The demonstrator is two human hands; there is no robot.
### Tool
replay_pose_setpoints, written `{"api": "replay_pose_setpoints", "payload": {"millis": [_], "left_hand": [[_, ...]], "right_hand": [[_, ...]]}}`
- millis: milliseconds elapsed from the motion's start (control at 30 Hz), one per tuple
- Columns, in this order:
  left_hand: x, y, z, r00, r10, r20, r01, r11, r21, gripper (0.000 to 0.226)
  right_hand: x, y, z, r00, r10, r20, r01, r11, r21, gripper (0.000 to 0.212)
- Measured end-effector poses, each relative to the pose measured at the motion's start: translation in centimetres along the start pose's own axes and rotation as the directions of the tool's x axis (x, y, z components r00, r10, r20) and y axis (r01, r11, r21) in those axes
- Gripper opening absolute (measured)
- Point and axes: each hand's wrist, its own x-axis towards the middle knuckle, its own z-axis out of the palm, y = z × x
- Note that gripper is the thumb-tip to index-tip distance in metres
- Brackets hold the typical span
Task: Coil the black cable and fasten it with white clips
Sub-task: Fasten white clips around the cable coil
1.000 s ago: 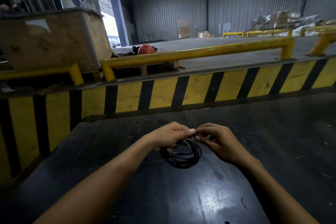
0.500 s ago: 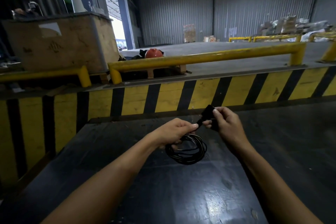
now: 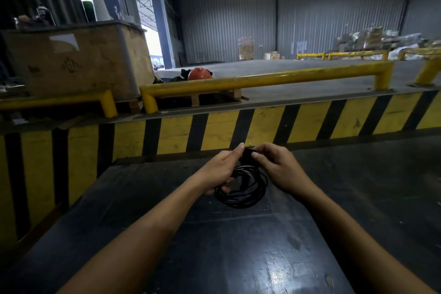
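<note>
The black cable [image 3: 248,194] hangs in a round coil of several loops just above the dark table [image 3: 214,246]. My left hand [image 3: 222,169] grips the coil's upper left side, fingers curled through the loops. My right hand [image 3: 276,164] pinches the cable's black end piece [image 3: 247,154] at the top of the coil, thumb against my left fingertips. No white clip shows in this view.
A yellow and black striped wall [image 3: 214,131] runs across just beyond the table. Behind it stand yellow guard rails [image 3: 262,80], a large worn crate [image 3: 78,59] at the left and an orange hard hat [image 3: 199,73]. Open warehouse floor lies farther back.
My right hand had lifted the black end piece up and away from the coil; now it has come back down against my left fingertips at the top of the coil.
</note>
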Motion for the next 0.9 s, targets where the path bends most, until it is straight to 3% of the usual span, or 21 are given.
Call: {"api": "replay_pose_setpoints", "payload": {"millis": [200, 300, 400, 467, 533, 600, 700, 800, 900], "left_hand": [[0.2, -0.2, 1.0, 0.999, -0.028, 0.036, 0.027, 0.999, 0.024, 0.053], [0.5, -0.5, 1.0, 0.998, -0.066, 0.004, 0.065, 0.996, 0.062, 0.064], [0.7, -0.7, 1.0, 0.997, -0.062, -0.045, 0.067, 0.991, 0.118, 0.058], [0.8, -0.8, 0.9, 0.995, -0.059, -0.076, 0.067, 0.992, 0.108, 0.056], [1.0, -0.8, 0.7, 0.991, -0.078, -0.105, 0.084, 0.995, 0.059, 0.056], [1.1, -0.8, 0.6, 0.986, -0.106, -0.132, 0.107, 0.994, 0.005, 0.058], [1.2, -0.8, 0.7, 0.981, -0.123, -0.148, 0.122, 0.992, -0.013, 0.058], [1.3, -1.0, 1.1, 0.984, -0.124, -0.126, 0.125, 0.992, -0.006, 0.066], [1.3, -1.2, 1.6, 0.988, -0.09, -0.122, 0.093, 0.996, 0.012, 0.069]], "right_hand": [[-0.4, -0.2, 0.3, 0.995, 0.091, -0.042, -0.091, 0.996, 0.007, 0.009], [-0.7, 0.0, 0.2, 0.989, 0.142, -0.048, -0.143, 0.99, -0.012, 0.015], [-0.8, 0.1, -0.1, 0.982, 0.184, -0.039, -0.186, 0.982, -0.046, 0.013], [-1.3, -0.2, -0.4, 0.991, 0.096, -0.09, -0.106, 0.988, -0.116, 0.015], [-2.0, -0.8, -0.9, 0.991, -0.097, -0.097, 0.075, 0.975, -0.21, 0.021], [-2.6, -1.0, -1.0, 0.977, -0.21, 0.047, 0.213, 0.914, -0.345, 0.033], [-3.3, -0.7, 0.0, 0.959, -0.225, 0.174, 0.284, 0.784, -0.552, 0.038], [-3.6, -0.4, 0.9, 0.955, -0.269, 0.122, 0.29, 0.783, -0.55, 0.025], [-3.3, 0.0, 1.0, 0.963, -0.266, 0.043, 0.259, 0.873, -0.414, 0.016]]}}
